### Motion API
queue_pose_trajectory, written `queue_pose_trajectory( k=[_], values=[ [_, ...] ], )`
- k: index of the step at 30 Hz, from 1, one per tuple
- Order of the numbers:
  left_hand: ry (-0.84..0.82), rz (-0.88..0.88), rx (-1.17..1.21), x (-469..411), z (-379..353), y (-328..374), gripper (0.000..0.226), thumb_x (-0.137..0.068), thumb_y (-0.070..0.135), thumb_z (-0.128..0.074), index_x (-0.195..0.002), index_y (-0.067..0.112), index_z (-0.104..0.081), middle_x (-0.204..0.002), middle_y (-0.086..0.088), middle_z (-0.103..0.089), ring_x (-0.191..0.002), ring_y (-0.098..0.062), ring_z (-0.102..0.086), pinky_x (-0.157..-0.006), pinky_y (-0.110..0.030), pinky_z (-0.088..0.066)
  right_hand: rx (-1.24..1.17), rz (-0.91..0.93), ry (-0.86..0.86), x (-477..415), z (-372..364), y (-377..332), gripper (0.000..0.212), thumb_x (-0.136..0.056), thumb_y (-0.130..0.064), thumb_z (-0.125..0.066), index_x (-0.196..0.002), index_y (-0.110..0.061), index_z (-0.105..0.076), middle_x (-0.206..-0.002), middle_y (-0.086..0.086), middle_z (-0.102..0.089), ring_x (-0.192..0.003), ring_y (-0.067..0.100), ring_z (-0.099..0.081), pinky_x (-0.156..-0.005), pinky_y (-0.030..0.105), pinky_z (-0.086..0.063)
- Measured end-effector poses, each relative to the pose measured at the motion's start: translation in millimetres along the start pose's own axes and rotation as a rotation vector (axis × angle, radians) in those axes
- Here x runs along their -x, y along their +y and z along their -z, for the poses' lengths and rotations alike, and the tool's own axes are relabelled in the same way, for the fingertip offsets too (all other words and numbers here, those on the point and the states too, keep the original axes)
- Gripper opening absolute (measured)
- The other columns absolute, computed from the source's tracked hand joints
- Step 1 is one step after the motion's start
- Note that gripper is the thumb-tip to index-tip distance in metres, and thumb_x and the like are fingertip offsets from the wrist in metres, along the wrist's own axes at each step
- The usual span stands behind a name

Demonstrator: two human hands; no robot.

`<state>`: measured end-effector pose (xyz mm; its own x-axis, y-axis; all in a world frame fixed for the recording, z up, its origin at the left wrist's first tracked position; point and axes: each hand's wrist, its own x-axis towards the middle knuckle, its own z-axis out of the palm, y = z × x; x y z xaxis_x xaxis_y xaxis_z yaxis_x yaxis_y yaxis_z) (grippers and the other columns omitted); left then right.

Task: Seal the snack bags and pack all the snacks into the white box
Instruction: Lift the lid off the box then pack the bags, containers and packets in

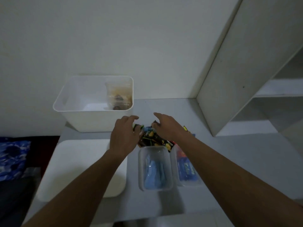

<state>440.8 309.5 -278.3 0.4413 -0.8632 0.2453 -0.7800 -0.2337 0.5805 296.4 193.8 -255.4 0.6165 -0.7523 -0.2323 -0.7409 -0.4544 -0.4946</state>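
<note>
A white box (78, 117) stands at the back left of the table, against the wall, with one clear snack bag (118, 95) of brown pieces leaning in its right corner. In front of it a dark snack bag (151, 137) with yellow and green print lies between my hands. My left hand (123, 136) grips its left edge. My right hand (167, 126) holds its right upper edge, fingers partly spread. Two clear tubs sit nearer me: one (155, 167) holds light blue packets, the other (186, 169) holds blue and red packets.
A white lid (82, 166) lies flat at the left of the table. A tall white shelf unit (246, 76) rises at the right. Blue patterned fabric (11, 158) lies beyond the table's left edge. More snack packets (186, 128) peek out behind my right wrist.
</note>
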Motion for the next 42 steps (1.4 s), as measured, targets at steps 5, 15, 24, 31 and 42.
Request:
queue_pose_trajectory(
  k=[5,15,24,31,42],
  values=[
    [-0.146,0.131,0.062,63,-36,-2,0.045,-0.091,0.027,-0.061,-0.135,0.020,-0.051,-0.120,-0.009,-0.061,-0.113,-0.027,-0.056,-0.094,-0.041,-0.048,-0.030,0.008,-0.017,46,-48,29,0.046,-0.092,-0.018,-0.054,-0.138,-0.012,-0.049,-0.130,0.014,-0.060,-0.119,0.032,-0.056,-0.091,0.034,-0.046],
    [-0.424,0.385,0.099,116,-71,-11,0.070,-0.090,0.025,-0.065,-0.151,0.019,-0.030,-0.129,-0.016,-0.061,-0.115,-0.032,-0.059,-0.094,-0.036,-0.047,-0.045,-0.109,-0.048,81,-109,56,0.071,-0.091,-0.015,-0.060,-0.154,-0.011,-0.026,-0.156,0.015,-0.031,-0.137,0.033,-0.042,-0.108,0.043,-0.042],
    [-0.400,0.526,0.281,110,-65,-13,0.060,-0.089,0.016,-0.068,-0.144,0.015,-0.046,-0.119,-0.013,-0.069,-0.103,-0.025,-0.065,-0.079,-0.023,-0.047,-0.121,-0.252,0.060,78,-115,51,0.046,-0.088,-0.012,-0.063,-0.131,-0.006,-0.049,-0.127,0.014,-0.053,-0.116,0.031,-0.057,-0.093,0.040,-0.050],
    [-0.333,0.540,0.326,81,-36,-7,0.063,-0.075,0.024,-0.066,-0.137,0.027,-0.055,-0.100,-0.004,-0.075,-0.097,-0.026,-0.070,-0.089,-0.048,-0.056,-0.363,-0.276,0.208,76,-82,41,0.043,-0.076,-0.015,-0.079,-0.117,-0.013,-0.066,-0.110,0.005,-0.070,-0.100,0.022,-0.065,-0.076,0.028,-0.048],
    [-0.392,0.467,0.590,64,-62,86,0.043,-0.078,0.021,-0.069,-0.102,0.056,-0.065,-0.077,0.012,-0.074,-0.085,-0.014,-0.072,-0.085,-0.045,-0.058,-0.520,-0.320,0.372,118,-21,98,0.062,-0.082,-0.022,-0.078,-0.136,-0.023,-0.048,-0.112,-0.007,-0.059,-0.093,0.009,-0.053,-0.063,0.012,-0.039]
  ],
)
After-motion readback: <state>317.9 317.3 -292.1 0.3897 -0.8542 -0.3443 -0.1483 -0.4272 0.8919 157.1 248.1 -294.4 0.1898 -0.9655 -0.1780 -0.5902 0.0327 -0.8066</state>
